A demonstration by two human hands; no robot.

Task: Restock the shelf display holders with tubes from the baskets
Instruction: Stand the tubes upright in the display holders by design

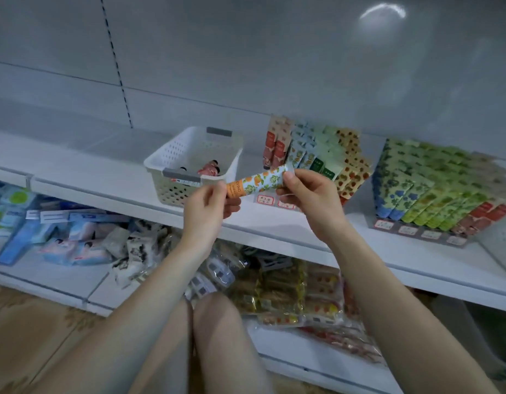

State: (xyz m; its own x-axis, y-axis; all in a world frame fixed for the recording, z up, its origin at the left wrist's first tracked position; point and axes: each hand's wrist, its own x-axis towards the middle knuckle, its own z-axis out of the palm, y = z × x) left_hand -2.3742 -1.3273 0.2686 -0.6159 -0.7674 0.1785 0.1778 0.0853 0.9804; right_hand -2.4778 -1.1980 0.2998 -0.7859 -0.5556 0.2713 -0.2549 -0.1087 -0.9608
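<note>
**Turning an orange-print tube towards its row**

Holding the tube (254,182) level in the air just in front of the shelf (104,177) edge, between the white basket (158,162) and the nearer display holder (264,199); left hand (206,200) pinching the orange cap end, fingers curled round it; right hand (308,194) pinching the flat crimped end between thumb and forefinger.

Judged as the orienting step before placing; best done by letting go with one hand, swinging the tube upright, cap down as the red ones seem to stand, and aiming for the row of matching tubes (298,150), second from the left; keep the pinch light to spare the soft body.

Mind the basket rim close on the left, with a few tubes left inside; mind too the tightly leaning rows, with little slack between them; enter from above and in front, not from the side; avoid nudging the holder towards the shelf lip. Open room over the bare shelf left of the basket and in the tall space above; second holder (417,231) well apart to the right, looking full.
</note>
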